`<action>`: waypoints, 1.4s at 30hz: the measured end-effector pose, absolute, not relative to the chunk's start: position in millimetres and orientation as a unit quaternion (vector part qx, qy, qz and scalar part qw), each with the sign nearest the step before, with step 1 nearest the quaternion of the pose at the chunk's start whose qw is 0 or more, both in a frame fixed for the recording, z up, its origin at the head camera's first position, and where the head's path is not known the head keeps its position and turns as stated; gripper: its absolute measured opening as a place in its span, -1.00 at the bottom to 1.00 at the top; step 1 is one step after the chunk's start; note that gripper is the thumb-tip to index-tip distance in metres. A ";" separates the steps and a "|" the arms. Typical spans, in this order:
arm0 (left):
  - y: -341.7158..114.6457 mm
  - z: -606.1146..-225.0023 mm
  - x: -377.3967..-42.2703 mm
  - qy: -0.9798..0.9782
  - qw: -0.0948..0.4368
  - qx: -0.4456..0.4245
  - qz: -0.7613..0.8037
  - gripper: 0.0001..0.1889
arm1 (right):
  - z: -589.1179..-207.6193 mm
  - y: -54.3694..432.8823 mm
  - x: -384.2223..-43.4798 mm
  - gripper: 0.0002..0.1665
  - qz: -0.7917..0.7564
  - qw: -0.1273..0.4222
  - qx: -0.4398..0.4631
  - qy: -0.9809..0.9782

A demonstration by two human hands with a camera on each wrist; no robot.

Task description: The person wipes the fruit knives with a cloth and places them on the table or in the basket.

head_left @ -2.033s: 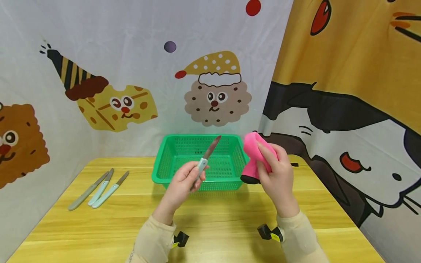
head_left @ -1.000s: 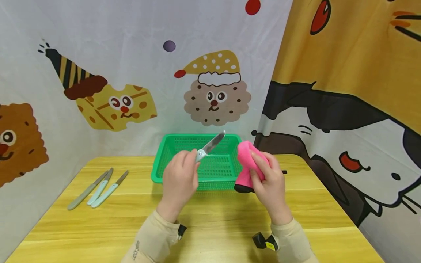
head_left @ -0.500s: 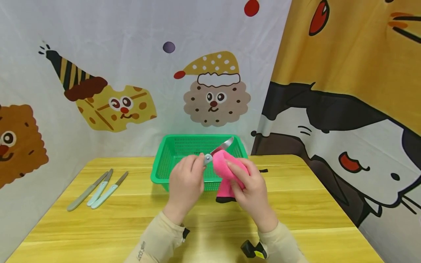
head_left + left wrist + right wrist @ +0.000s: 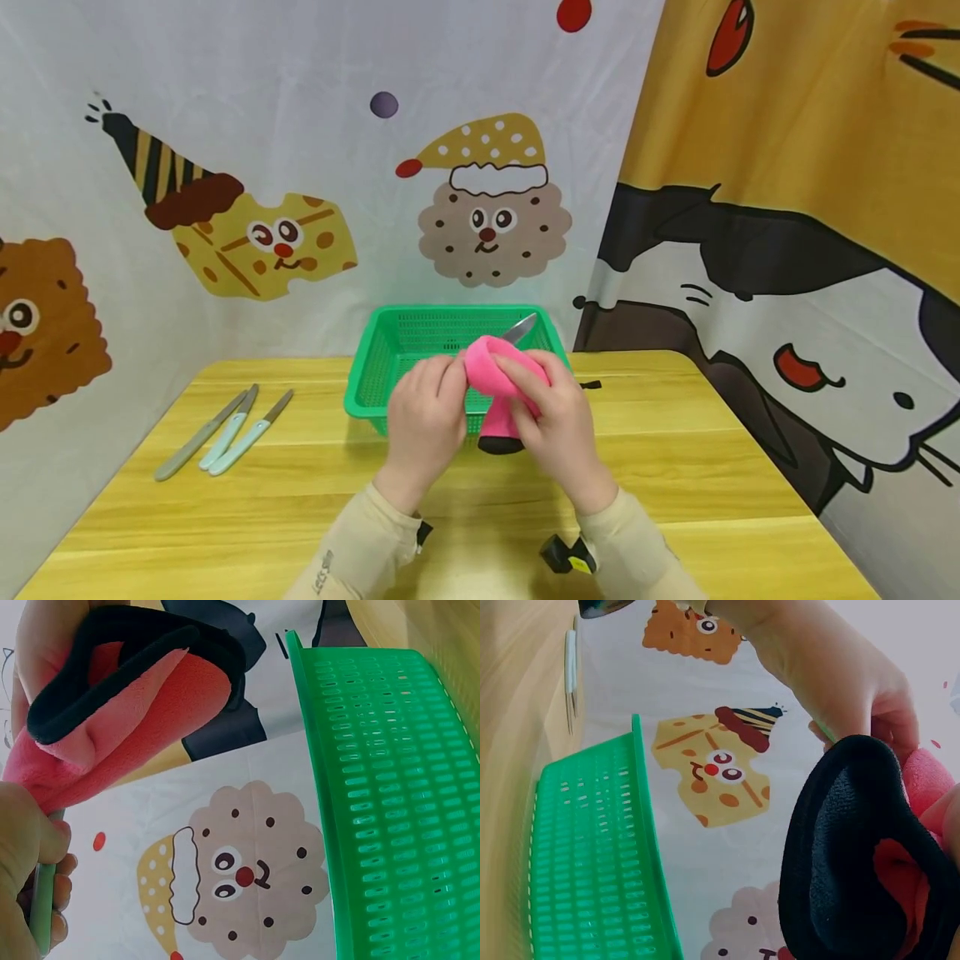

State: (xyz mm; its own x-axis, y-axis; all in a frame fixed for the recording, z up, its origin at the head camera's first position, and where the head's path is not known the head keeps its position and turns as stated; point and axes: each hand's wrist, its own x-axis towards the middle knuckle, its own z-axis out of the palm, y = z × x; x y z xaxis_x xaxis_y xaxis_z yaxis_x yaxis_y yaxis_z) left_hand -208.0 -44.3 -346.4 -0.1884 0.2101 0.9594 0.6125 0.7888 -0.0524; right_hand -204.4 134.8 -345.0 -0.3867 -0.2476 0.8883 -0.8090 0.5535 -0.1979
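My left hand [image 4: 426, 408] grips the handle of a small knife; the left wrist view shows part of the pale green-blue handle [image 4: 43, 907] under its fingers. My right hand [image 4: 561, 421] pinches a folded pink cloth [image 4: 491, 367] with a black edge around the blade, close against my left hand. Only the front part of the metal blade [image 4: 521, 328] shows beyond the cloth, pointing up and to the right. One end of the cloth hangs down, and its black border [image 4: 840, 855] loops wide in the right wrist view.
A green perforated plastic basket [image 4: 362, 400] stands at the back of the wooden table [image 4: 480, 508], behind my hands. On the left lie a grey-handled knife [image 4: 180, 457] and two light-blue-handled knives [image 4: 227, 440], [image 4: 242, 454]. Printed curtains hang behind and to the right.
My left hand has turned over, knuckles up, on the knife. My right hand has come left with the cloth, which now covers the blade near the handle.
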 end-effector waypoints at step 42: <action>-61.6 -341.3 -216.1 -0.774 0.529 -0.289 -0.195 -0.80 | -342.9 138.1 -207.8 -0.38 0.333 0.421 0.375 -0.756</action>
